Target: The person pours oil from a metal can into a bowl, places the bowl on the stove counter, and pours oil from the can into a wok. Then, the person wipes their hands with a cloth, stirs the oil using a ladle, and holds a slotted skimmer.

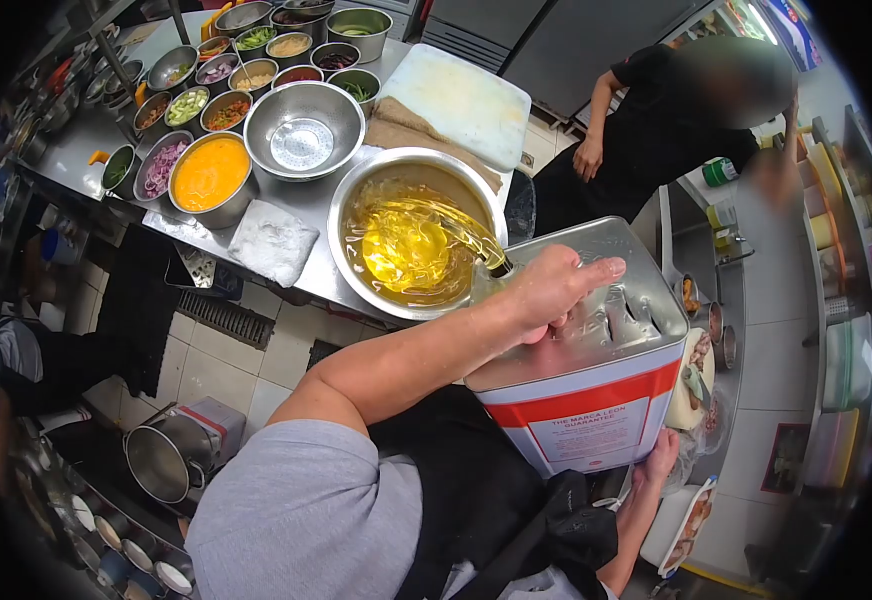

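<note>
Yellow oil streams from the spout of a large rectangular oil tin (596, 415) into a wide metal bowl (341, 255). The tin is tilted toward the bowl, its silver top facing up and its red and white label facing me. My left hand (556, 290) is closed at the tin's top, apparently round its handle, which the hand hides. Low on the far right side of the tin, my right hand (659, 458) grips its edge, with part of the fingers hidden. Clear oil with a bright yellow swirl (406, 245) fills much of the bowl.
Beside the bowl stand a metal colander (304, 130), a pot of orange liquid (212, 178) and a folded white cloth (274, 243). Several pans of chopped vegetables (188, 106) and a white cutting board (456, 100) lie behind. A person in black (646, 130) stands across.
</note>
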Demonstrator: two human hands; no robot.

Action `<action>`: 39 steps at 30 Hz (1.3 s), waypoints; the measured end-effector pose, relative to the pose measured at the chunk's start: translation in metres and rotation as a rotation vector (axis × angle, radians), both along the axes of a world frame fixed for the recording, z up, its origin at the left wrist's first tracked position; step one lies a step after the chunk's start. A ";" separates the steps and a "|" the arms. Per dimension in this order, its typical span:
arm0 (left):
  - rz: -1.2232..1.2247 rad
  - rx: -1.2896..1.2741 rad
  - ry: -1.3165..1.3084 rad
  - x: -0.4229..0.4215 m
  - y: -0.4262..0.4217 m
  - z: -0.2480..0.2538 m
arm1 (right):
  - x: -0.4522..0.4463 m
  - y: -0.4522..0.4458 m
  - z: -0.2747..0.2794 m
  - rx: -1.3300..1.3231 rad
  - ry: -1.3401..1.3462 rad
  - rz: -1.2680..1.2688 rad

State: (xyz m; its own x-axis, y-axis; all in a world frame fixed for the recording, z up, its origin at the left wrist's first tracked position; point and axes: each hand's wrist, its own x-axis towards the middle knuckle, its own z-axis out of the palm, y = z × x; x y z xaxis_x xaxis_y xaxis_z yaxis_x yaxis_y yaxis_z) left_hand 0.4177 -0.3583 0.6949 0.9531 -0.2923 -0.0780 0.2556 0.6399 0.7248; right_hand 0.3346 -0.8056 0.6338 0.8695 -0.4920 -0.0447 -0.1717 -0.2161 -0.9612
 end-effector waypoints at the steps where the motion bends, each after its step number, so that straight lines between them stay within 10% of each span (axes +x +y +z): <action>1: 0.002 -0.015 -0.006 0.000 0.001 0.000 | 0.001 0.006 0.005 -0.012 -0.003 -0.014; 39: -0.016 -0.078 0.050 0.003 0.012 0.003 | 0.012 0.012 0.025 -0.023 -0.053 -0.013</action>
State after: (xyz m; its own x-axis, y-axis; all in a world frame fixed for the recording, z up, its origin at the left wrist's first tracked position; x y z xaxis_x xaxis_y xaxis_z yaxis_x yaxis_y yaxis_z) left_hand 0.4207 -0.3466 0.6975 0.9440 -0.3141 -0.1013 0.3002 0.6898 0.6589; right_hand 0.3462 -0.7937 0.6588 0.8637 -0.5038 0.0128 -0.1233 -0.2360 -0.9639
